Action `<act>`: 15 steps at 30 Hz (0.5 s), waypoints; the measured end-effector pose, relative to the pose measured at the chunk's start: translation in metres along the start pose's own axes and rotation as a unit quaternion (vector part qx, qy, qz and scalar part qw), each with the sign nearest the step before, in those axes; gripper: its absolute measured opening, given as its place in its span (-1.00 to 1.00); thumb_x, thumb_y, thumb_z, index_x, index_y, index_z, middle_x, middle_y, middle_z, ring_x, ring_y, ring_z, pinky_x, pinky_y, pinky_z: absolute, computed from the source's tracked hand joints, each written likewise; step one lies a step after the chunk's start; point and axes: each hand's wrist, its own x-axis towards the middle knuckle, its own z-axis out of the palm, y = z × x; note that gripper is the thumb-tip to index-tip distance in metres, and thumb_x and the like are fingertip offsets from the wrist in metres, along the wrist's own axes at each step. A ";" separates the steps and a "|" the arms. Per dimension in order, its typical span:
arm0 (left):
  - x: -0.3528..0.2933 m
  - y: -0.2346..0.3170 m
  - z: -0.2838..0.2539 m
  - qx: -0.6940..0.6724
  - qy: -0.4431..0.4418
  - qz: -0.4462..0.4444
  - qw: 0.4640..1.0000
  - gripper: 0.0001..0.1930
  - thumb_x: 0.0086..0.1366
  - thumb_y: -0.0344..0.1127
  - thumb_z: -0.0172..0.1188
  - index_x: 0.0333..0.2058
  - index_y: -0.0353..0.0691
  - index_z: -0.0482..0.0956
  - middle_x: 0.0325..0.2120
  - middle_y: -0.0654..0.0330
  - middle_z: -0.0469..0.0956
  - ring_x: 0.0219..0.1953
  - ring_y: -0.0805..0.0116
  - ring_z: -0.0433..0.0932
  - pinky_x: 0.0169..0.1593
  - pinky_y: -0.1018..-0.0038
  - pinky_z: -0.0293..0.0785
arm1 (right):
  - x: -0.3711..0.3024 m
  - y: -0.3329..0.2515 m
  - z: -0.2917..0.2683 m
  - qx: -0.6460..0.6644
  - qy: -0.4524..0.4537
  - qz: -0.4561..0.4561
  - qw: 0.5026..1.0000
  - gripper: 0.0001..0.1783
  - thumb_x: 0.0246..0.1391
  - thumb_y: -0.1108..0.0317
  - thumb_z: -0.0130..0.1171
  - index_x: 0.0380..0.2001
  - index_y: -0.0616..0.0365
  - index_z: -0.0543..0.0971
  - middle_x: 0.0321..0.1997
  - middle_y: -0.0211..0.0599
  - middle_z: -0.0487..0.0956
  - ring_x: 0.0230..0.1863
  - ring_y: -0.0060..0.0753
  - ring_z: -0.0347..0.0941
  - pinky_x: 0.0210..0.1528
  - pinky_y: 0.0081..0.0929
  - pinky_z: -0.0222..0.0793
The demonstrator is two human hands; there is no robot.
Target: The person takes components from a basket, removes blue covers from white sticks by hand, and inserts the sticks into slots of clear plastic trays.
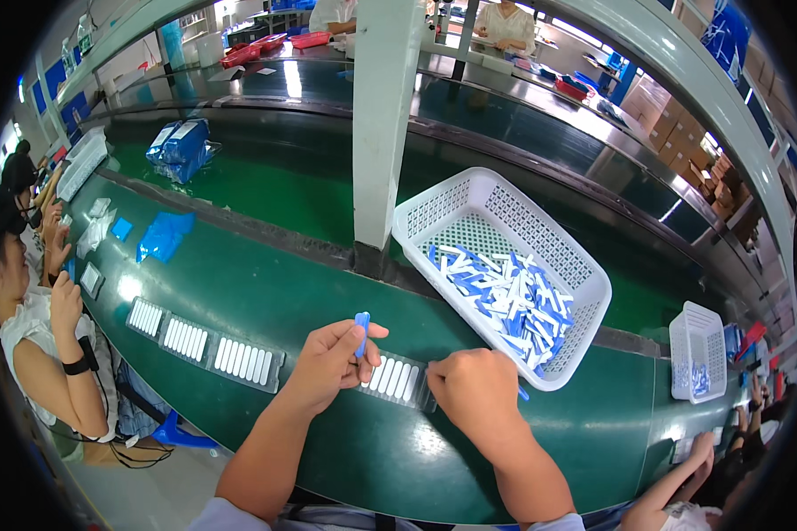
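Observation:
A small blue stick-shaped piece [361,336] stands upright in my left hand [329,358], pinched between thumb and fingers. Just below it lies a dark shallow tray [423,394] holding a row of white oblong pieces [394,378]; my left fingers hide its left end. My right hand [478,385] is closed at the tray's right end, and whatever is in its fingers is hidden. A blue tip [523,393] shows on the table beside that hand. Three similar filled trays [279,365] form a line to the left.
Beyond my right hand a white perforated basket [584,341] holds a heap of blue and white pieces [514,296]. A white post [381,124] rises behind the table. Blue packages [181,149] lie at far left. Co-workers sit at both sides; a smaller basket [682,354] stands right.

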 end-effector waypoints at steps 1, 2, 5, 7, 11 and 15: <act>0.000 0.001 0.001 0.002 -0.003 -0.002 1.000 -0.69 0.56 -0.22 -0.04 -0.03 -0.33 0.58 -0.43 0.19 0.59 -0.54 0.61 0.46 -0.59 0.70 0.13 | -0.001 0.002 0.003 -0.001 -0.001 0.000 1.000 -0.78 -0.02 0.33 0.26 -0.69 0.09 0.66 -0.64 -0.17 0.59 -0.53 -0.07 0.62 -0.34 -0.17 0.53; 0.000 0.002 0.002 0.003 -0.006 -0.004 1.000 -0.69 0.56 -0.22 -0.04 -0.03 -0.32 0.58 -0.43 0.20 0.59 -0.54 0.61 0.46 -0.59 0.71 0.12 | -0.002 0.003 0.005 0.001 -0.080 0.019 0.997 -0.89 0.00 0.30 0.28 -0.53 0.00 0.72 -0.58 -0.16 0.62 -0.48 -0.06 0.62 -0.35 -0.18 0.52; -0.001 0.004 0.003 0.007 -0.004 -0.009 1.000 -0.69 0.56 -0.22 -0.04 -0.02 -0.32 0.58 -0.43 0.20 0.58 -0.54 0.61 0.46 -0.58 0.71 0.12 | -0.005 0.007 -0.008 0.029 -0.212 -0.012 0.977 -0.82 0.01 0.28 0.27 -0.32 0.01 0.76 -0.50 -0.14 0.65 -0.41 -0.04 0.63 -0.33 -0.17 0.53; -0.001 0.004 0.003 0.010 -0.004 -0.009 1.000 -0.69 0.56 -0.22 -0.04 -0.02 -0.32 0.58 -0.43 0.21 0.58 -0.54 0.61 0.46 -0.58 0.71 0.12 | -0.007 0.011 -0.018 0.055 -0.263 -0.062 0.961 -0.78 0.01 0.30 0.23 -0.28 0.12 0.72 -0.48 -0.12 0.65 -0.40 -0.03 0.64 -0.30 -0.14 0.55; -0.001 0.003 0.002 0.017 -0.006 -0.014 1.000 -0.69 0.56 -0.22 -0.04 -0.02 -0.33 0.58 -0.43 0.20 0.58 -0.53 0.60 0.45 -0.58 0.70 0.12 | -0.005 0.011 -0.029 0.040 -0.355 -0.066 0.932 -0.47 0.01 0.30 0.23 0.13 -0.09 0.60 -0.47 -0.12 0.66 -0.41 -0.02 0.62 -0.30 -0.13 0.51; 0.000 0.003 0.003 0.018 -0.003 -0.010 1.000 -0.68 0.56 -0.22 -0.04 -0.02 -0.33 0.57 -0.43 0.19 0.58 -0.53 0.60 0.45 -0.58 0.70 0.12 | -0.006 0.017 -0.025 0.053 -0.369 -0.077 0.925 -0.34 -0.07 0.37 0.20 0.21 0.15 0.49 -0.53 -0.16 0.64 -0.43 -0.04 0.61 -0.35 -0.15 0.46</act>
